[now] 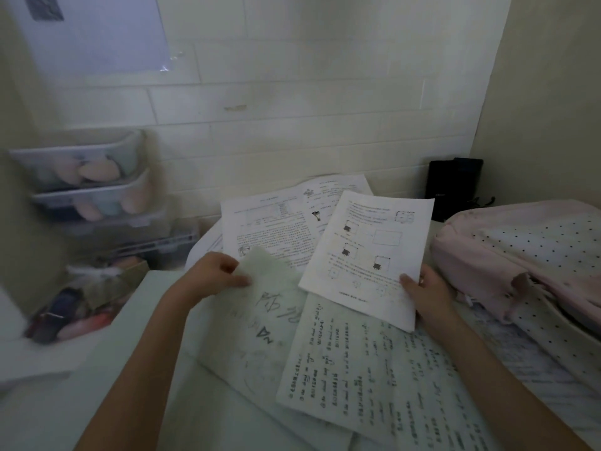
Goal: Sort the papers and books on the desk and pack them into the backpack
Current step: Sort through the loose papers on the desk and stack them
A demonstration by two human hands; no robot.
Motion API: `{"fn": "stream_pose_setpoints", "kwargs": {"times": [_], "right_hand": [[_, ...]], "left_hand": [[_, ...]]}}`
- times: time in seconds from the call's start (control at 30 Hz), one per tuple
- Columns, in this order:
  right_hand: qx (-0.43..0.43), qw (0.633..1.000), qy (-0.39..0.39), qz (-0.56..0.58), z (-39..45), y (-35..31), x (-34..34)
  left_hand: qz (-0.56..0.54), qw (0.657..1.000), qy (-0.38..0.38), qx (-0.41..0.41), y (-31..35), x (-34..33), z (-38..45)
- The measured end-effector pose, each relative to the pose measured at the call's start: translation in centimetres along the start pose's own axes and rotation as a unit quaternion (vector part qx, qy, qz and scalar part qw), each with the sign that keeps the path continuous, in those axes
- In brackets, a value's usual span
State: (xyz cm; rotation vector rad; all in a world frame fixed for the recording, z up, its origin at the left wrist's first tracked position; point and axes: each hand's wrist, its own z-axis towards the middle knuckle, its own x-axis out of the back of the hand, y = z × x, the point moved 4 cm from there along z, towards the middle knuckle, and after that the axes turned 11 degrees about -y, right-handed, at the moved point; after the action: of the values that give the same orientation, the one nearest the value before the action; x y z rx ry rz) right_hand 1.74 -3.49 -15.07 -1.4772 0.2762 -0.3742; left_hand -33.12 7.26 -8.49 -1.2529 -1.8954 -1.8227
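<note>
Loose papers cover the white desk (130, 320). My left hand (213, 275) pinches the top edge of a thin sheet with large handwritten marks (257, 317), lifted off the pile. My right hand (427, 292) holds the lower right edge of a printed sheet with box diagrams (370, 252), thumb on top. A sheet of handwritten lines (367, 369) lies under both, near me. A wide printed exam sheet (276, 226) lies further back. The pink backpack with a dotted panel (527, 255) lies on its side at the right, its opening toward me.
Stacked clear drawers (94, 183) with soft pastel items stand at the left, with a cluttered heap (84, 301) below them. A black box (453, 187) stands against the tiled wall behind the backpack. More printed paper (536, 366) lies under the backpack's near side.
</note>
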Motion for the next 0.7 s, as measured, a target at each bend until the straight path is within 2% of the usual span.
{"fn": "stream_pose_setpoints", "kwargs": {"times": [0.07, 0.2, 0.37, 0.47, 0.6, 0.7], "right_hand": [[0.002, 1.0, 0.002, 0.0, -0.1, 0.0, 0.0], [-0.001, 1.0, 0.005, 0.016, -0.3, 0.3, 0.2], [0.006, 0.999, 0.012, 0.039, -0.5, 0.2, 0.3], [0.021, 0.999, 0.005, 0.036, -0.8, -0.3, 0.2], [0.049, 0.997, -0.064, 0.005, -1.9, -1.8, -0.6], [0.052, 0.99, -0.132, 0.002, -2.4, -2.4, -1.9]], "left_hand": [[-0.031, 0.998, 0.059, -0.022, 0.4, 0.5, -0.4], [-0.037, 0.991, 0.119, -0.049, 1.3, 1.6, -0.8], [-0.068, 0.963, 0.232, -0.121, 2.0, 3.8, -0.9], [-0.019, 0.942, 0.299, -0.155, 2.7, 5.7, -1.2], [0.122, 0.926, 0.298, -0.197, 5.9, 6.5, -0.9], [0.172, 0.934, 0.236, -0.205, 8.7, 5.8, 0.3]]}}
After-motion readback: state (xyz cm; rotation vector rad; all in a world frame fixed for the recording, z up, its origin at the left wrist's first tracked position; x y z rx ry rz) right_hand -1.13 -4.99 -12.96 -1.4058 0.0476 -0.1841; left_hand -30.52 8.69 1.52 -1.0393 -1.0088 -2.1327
